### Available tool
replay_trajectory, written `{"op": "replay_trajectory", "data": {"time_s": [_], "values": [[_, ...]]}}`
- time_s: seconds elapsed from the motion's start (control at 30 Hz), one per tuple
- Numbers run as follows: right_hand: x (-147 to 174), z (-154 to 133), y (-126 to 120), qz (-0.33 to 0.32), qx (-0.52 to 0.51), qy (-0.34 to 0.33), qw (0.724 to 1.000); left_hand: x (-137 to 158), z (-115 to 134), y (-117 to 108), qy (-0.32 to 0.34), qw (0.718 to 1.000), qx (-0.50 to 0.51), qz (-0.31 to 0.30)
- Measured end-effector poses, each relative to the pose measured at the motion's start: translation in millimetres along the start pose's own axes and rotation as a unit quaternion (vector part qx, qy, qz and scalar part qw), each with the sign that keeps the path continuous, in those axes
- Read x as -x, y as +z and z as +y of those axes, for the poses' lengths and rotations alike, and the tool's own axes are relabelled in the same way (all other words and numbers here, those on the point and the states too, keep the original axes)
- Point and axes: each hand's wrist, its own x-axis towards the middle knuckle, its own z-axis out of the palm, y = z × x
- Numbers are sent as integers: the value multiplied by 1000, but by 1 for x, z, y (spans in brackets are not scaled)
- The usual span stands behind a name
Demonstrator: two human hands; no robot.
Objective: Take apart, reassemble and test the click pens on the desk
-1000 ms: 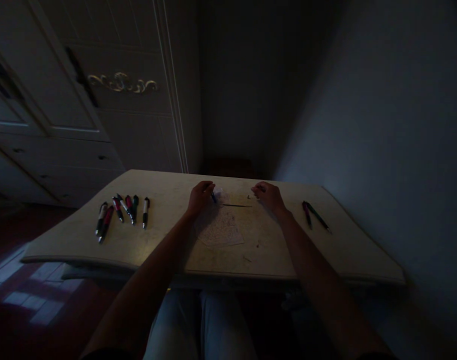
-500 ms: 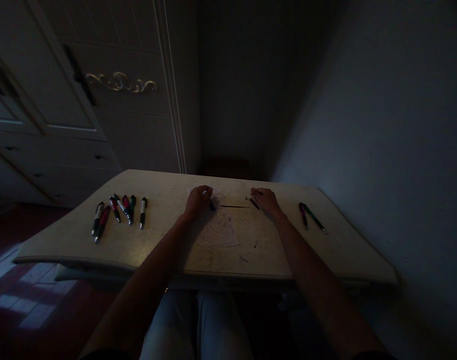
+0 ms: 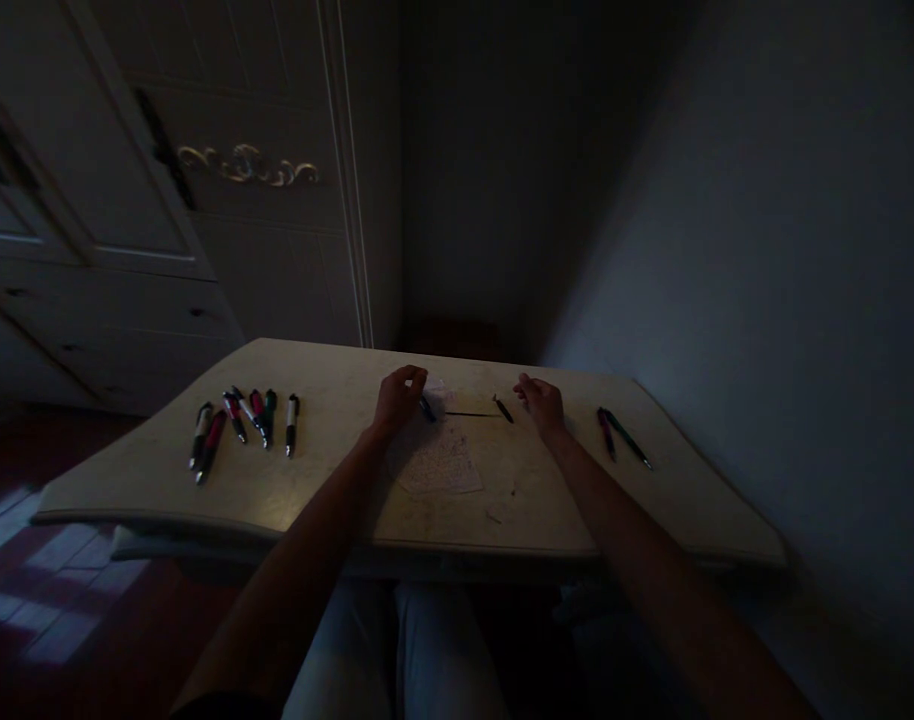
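Observation:
My left hand (image 3: 399, 401) is closed in a pinch above the table, and what its fingers hold, if anything, is hidden. Just below its fingertips is a dark blue pen part (image 3: 427, 408); I cannot tell whether the hand touches it. My right hand (image 3: 541, 402) has curled, closed fingers, and anything in them is too small to make out. Left of it, apart from the fingers, lies a short dark pen part (image 3: 505, 410) with a small light tip. A thin dark pen refill (image 3: 473, 414) lies between the hands. Under it is scribbled paper (image 3: 443, 462).
Several pens (image 3: 256, 412) lie in a group at the table's left. A purple pen (image 3: 606, 435) and a green pen (image 3: 631, 442) lie at the right. Small scraps (image 3: 493, 517) are near the front edge. A wall (image 3: 817, 300) borders the right side; a cabinet (image 3: 277, 270) stands behind left.
My right hand has drawn back to the right, away from the short dark pen part, which stays on the table. My left hand has barely moved. The view has shifted slightly.

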Motion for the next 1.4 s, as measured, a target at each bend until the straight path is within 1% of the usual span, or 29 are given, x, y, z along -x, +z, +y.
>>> {"op": "replay_trajectory", "data": {"time_s": [0.17, 0.27, 0.37, 0.43, 0.5, 0.57, 0.63, 0.7, 0.77, 0.9, 1.0, 1.17, 1.27, 1.4], "values": [[7, -2, 0, -12, 20, -5, 1000, 1, -3, 2, 16, 999, 23, -42], [14, -4, -2, -14, 36, -13, 999, 0, -7, -1, 24, 998, 3, -65], [23, -8, -3, -22, 65, -35, 997, 0, -9, -6, 48, 992, -32, -115], [29, -11, -2, -25, 92, -66, 993, 1, -10, -9, 67, 985, -48, -154], [34, -12, -1, -35, 122, -110, 986, 1, -10, -11, 76, 977, -60, -190], [38, -13, 0, -52, 155, -161, 973, 2, -9, -14, 78, 968, -66, -227], [40, -12, 0, -71, 189, -197, 959, 2, -8, -19, 81, 963, -62, -248], [40, -10, 1, -89, 216, -206, 950, 2, -8, -25, 88, 963, -60, -246], [39, -9, 1, -110, 234, -199, 945, 2, -9, -30, 92, 964, -70, -241], [37, -6, 2, -140, 243, -180, 943, 3, -12, -34, 83, 961, -69, -256], [36, -4, 2, -138, 227, -181, 947, 4, -13, -30, 82, 964, -64, -246], [36, -5, 2, -144, 205, -195, 948, 3, -16, -23, 104, 960, -87, -244], [34, -6, 2, -155, 204, -199, 946, 1, -18, -22, 98, 963, -102, -228], [32, -6, 3, -143, 192, -191, 952, 0, -20, -21, 94, 967, -98, -217]]}}
